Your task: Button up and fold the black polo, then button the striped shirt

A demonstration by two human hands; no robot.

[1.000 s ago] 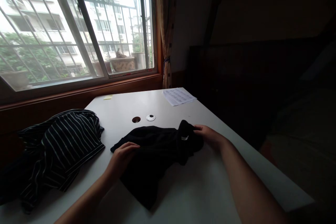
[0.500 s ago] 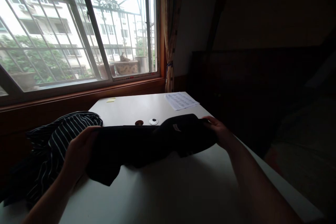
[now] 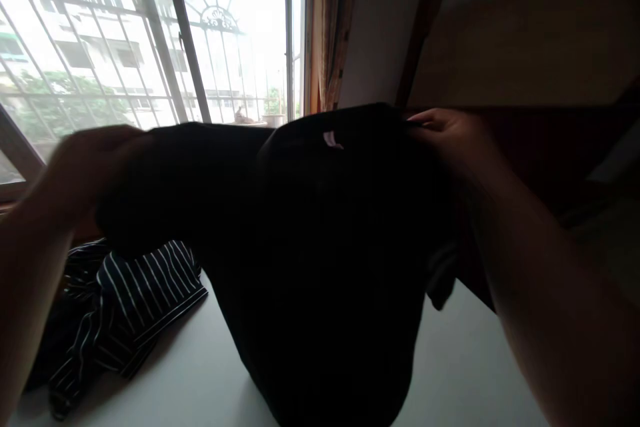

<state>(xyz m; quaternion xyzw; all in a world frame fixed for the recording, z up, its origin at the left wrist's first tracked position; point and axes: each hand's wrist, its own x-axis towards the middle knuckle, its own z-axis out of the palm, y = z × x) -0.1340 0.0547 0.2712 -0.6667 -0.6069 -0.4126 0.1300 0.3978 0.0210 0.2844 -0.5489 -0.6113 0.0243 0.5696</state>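
A black short-sleeved shirt (image 3: 320,247) hangs spread between my hands, raised above the white table (image 3: 200,360). A small pale label (image 3: 332,140) shows inside its collar. My left hand (image 3: 95,163), blurred by motion, is closed on the left part of the shirt near the sleeve. With thumb and fingers pinched, my right hand (image 3: 445,137) grips the top edge just right of the collar. The lower end of the shirt runs down past the bottom of the view.
A heap of dark striped clothing (image 3: 145,293) lies on the left side of the table. Behind the table are a barred window (image 3: 230,47) and a patterned curtain (image 3: 333,27). The raised shirt hides the table's far part.
The black shirt went from lying bunched on the table to hanging unfolded in the air. Both hands rose, and my left hand moved outward to the left. The camera view tilted up slightly.
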